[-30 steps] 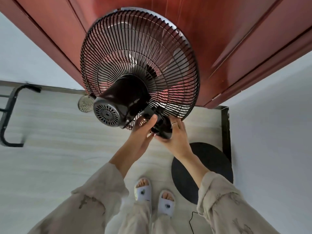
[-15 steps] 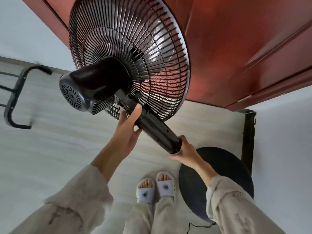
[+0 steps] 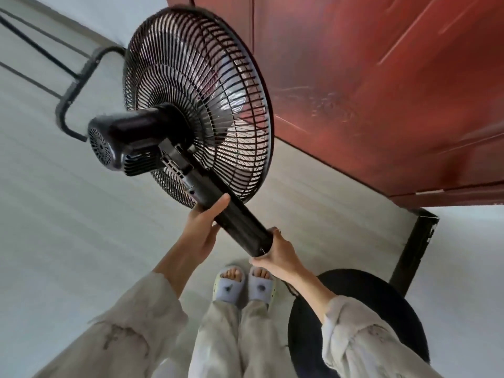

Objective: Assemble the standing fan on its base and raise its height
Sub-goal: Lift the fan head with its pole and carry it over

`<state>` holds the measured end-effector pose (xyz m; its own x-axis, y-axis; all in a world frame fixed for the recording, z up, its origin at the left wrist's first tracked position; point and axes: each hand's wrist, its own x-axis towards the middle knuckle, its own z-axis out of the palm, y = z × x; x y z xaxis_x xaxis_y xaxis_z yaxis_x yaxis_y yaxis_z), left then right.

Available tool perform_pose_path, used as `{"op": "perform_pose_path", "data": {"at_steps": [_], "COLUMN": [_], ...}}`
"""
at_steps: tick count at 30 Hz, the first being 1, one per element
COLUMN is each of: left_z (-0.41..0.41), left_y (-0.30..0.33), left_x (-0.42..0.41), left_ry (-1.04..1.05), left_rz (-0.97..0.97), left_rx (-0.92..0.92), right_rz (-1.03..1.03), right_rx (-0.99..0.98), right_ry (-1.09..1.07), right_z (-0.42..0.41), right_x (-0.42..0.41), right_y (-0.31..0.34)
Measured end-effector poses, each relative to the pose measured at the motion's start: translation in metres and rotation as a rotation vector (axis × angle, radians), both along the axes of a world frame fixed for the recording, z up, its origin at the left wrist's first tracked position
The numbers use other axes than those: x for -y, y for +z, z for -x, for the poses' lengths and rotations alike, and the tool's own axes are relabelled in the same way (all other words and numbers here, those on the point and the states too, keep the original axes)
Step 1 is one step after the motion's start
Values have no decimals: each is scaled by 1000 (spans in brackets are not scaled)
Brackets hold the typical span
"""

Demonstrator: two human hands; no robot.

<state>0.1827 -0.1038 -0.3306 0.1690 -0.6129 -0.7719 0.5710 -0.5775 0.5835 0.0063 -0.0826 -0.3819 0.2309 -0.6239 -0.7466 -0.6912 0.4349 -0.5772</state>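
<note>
The black fan head [image 3: 196, 105], a round wire cage with its motor housing [image 3: 120, 140] behind, hangs tilted in the air on a short black stem [image 3: 240, 225]. My left hand [image 3: 201, 230] grips the stem's upper part from the left. Around the stem's lower end my right hand [image 3: 275, 255] is closed. The round black fan base [image 3: 381, 304] lies flat on the floor at the lower right, partly hidden by my right sleeve, apart from the stem.
A dark red wooden door [image 3: 381, 91] fills the upper right. A black metal frame [image 3: 73, 88] stands on the pale floor at the upper left. My feet in slippers [image 3: 242, 285] stand just left of the base. A black post [image 3: 414, 246] rises beside the base.
The fan has been lifted and tilted so the stem points down to the right. My right hand slid to the stem's lower end; the view swung left.
</note>
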Motion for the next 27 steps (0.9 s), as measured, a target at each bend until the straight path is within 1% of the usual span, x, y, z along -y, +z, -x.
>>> {"op": "perform_pose_path", "data": {"at_steps": [2, 6, 10, 12, 13, 15, 17, 19, 23, 27], "left_z": [-6, -25, -48, -64, -77, -99, -120, -144, -197, -268], "left_y": [9, 40, 75, 94, 104, 117, 126, 133, 145, 157], "left_x": [-7, -17, -41, -54, -64, -78, -93, -110, -150, -207], "left_ry": [68, 181, 231, 256, 292, 352, 403, 468, 639, 795], "left_rz": [-55, -121, -135, -139, -135, -142, -146, -149, -164, -168], "left_rx": [36, 172, 222, 242, 252, 264, 274, 269, 226, 113], "right_rz": [-4, -40, -43, -80, -108, -148, -105, -49, 5, 72], "right_rx": [13, 39, 135, 174, 162, 76, -20, -62, -53, -130], "right_ry": [48, 114, 128, 177, 254, 421, 543, 620, 671, 806], "right_z": [-14, -32, -40, -43, -51, -66, -90, -120, -172, -243], "right_x": [-4, -11, -24, -31, -35, -38, -38, -40, -48, -68], "right_y": [12, 39, 68, 77, 80, 79, 75, 77, 98, 138]}}
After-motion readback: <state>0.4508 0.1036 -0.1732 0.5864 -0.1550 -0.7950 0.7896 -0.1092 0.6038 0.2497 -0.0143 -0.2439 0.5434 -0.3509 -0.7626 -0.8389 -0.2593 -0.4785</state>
